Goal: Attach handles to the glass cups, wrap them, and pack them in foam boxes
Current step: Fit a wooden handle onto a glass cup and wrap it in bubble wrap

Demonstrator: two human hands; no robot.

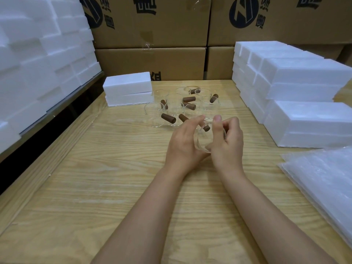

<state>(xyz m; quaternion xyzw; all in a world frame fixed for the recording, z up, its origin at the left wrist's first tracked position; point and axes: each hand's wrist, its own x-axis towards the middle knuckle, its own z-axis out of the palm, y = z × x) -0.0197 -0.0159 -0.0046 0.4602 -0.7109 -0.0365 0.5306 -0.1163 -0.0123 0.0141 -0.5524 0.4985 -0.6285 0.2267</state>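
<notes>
Brown corrugated cartons (152, 25), stamped with a round black emblem and bold black characters partly cut off from view, wall the back of a packing bench. Blocky white foam boxes (38, 54) with a grainy matte surface climb the left side, and more foam boxes (304, 82) are stacked on the right. The table (95, 178) is pale wood with strong grain. Clear, crinkled plastic sheets (323, 187) lie piled at its right edge. Two foam boxes (129, 88) sit stacked at the far left of the tabletop, beside a cluster of clear glass cups (171, 107) with stubby brown cylindrical handles. Nearer, the left hand (184, 141) and right hand (228, 141) close together around one tilted glass cup (203, 143), held above the table, its brown handle (206, 128) between the thumbs.
</notes>
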